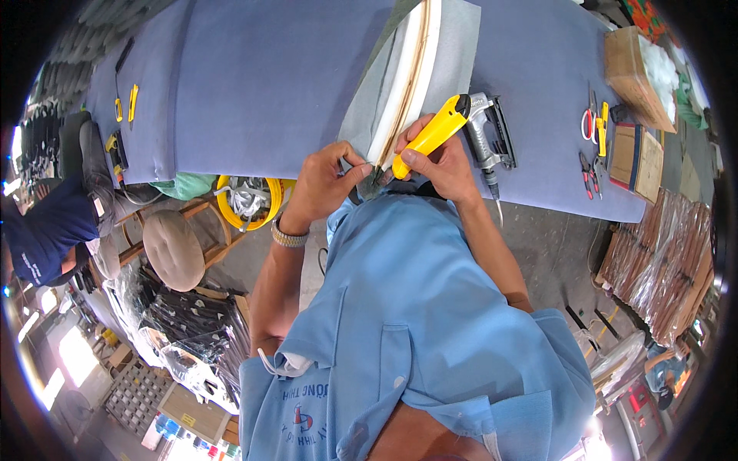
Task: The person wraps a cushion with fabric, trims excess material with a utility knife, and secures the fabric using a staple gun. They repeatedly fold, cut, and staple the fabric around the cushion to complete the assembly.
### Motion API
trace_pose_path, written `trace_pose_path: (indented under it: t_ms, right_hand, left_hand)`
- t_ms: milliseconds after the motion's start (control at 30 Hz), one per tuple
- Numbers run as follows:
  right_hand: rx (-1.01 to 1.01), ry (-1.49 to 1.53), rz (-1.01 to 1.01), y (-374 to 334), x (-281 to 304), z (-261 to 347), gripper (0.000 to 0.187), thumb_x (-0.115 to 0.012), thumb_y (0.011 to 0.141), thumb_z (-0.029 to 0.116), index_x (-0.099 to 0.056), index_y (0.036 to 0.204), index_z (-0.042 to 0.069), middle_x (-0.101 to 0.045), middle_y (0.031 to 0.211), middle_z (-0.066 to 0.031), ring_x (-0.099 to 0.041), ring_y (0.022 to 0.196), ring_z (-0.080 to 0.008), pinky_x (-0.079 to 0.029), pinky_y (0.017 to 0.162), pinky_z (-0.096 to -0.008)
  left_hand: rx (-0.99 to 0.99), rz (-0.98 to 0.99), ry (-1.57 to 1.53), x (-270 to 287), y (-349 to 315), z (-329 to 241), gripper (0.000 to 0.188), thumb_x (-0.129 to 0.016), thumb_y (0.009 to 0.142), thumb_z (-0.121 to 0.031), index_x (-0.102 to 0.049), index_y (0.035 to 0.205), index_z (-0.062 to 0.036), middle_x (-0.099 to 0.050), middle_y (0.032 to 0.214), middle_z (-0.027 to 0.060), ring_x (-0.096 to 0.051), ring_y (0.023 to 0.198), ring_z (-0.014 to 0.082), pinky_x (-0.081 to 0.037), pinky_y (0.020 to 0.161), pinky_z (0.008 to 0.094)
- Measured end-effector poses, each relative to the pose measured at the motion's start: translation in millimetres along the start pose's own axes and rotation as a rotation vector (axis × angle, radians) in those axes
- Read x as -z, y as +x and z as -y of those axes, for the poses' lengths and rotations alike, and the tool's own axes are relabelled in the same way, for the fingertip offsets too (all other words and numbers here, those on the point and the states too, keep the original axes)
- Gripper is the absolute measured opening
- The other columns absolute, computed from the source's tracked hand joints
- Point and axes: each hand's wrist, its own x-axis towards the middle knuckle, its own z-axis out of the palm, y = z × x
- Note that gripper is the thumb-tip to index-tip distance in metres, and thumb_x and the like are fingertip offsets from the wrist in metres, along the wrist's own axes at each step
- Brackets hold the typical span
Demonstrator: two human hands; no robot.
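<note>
A long padded panel [415,69] with a white foam edge, a wooden strip and grey fabric lies across the blue-covered table [254,84]. My left hand [327,184] pinches the grey fabric at the panel's near end. My right hand [438,161] grips a yellow utility knife [430,132] whose tip sits at that same end, close to my left fingers. A grey pneumatic stapler [488,131] lies on the table just right of my right hand.
Scissors, pliers and a small yellow tool [596,131] lie at the table's right, beside cardboard boxes [634,69]. Yellow tools [127,104] lie at the far left. A round stool [173,250] and a yellow hose coil [246,200] stand below the table edge. Another person [46,230] sits at left.
</note>
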Motion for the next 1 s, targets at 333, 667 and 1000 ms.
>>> trace_pose_path:
  t_ms: [333, 667, 1000]
  right_hand:
    - [-0.019, -0.03, -0.026, -1, -7, -2, 0.03, -0.076, 0.092, 0.007, -0.054, 0.112, 0.005, -0.067, 0.099, -0.0083, -0.067, 0.085, -0.0152, -0.057, 0.067, -0.0282]
    - [-0.015, -0.096, 0.006, -4, -6, -5, 0.031, -0.073, 0.094, 0.007, -0.05, 0.114, 0.006, -0.065, 0.106, -0.009, -0.067, 0.089, -0.0167, -0.056, 0.075, -0.0299]
    - [0.025, 0.007, -0.006, -5, -6, -22, 0.03, -0.069, 0.096, 0.002, -0.049, 0.116, 0.006, -0.062, 0.109, -0.0101, -0.066, 0.092, -0.0186, -0.055, 0.08, -0.032]
  left_hand:
    - [-0.01, 0.019, -0.022, 2, 2, 1, 0.014, -0.079, 0.088, -0.012, -0.068, 0.088, -0.002, -0.066, 0.078, 0.0054, -0.055, 0.065, 0.0105, -0.045, 0.06, 0.0284]
    - [-0.013, 0.022, -0.024, 2, 2, -2, 0.014, -0.078, 0.088, -0.011, -0.068, 0.087, -0.0019, -0.066, 0.078, 0.0045, -0.054, 0.065, 0.0091, -0.045, 0.059, 0.0277]
    - [0.061, 0.052, -0.109, 0, 1, 8, 0.012, -0.077, 0.09, -0.01, -0.069, 0.088, -0.001, -0.068, 0.078, 0.0019, -0.054, 0.066, 0.0056, -0.045, 0.06, 0.0254]
